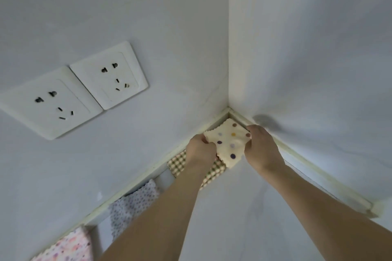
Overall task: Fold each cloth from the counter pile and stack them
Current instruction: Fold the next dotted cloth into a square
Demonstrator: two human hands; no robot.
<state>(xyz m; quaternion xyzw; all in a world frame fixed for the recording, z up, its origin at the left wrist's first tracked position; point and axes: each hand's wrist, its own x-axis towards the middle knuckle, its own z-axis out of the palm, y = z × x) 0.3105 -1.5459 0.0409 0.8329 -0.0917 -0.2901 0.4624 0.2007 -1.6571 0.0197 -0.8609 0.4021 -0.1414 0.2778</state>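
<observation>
A cream cloth with coloured dots (pixel 230 143) lies folded in the far corner of the white counter (pixel 244 207). My left hand (pixel 199 152) pinches its left edge. My right hand (pixel 259 146) grips its right edge. Under the cream cloth and my left wrist sits a green-checked cloth (pixel 178 163). A pale cloth with small purple dots (pixel 133 203) lies crumpled along the back wall to the left. At the lower left edge a pink floral cloth (pixel 65 246) shows in part.
Two white wall sockets (pixel 74 89) are set in the back wall at the left. A side wall (pixel 307 59) meets the back wall at the corner, right behind the cloths. A cream sealing strip (pixel 297 154) runs along the counter's edges.
</observation>
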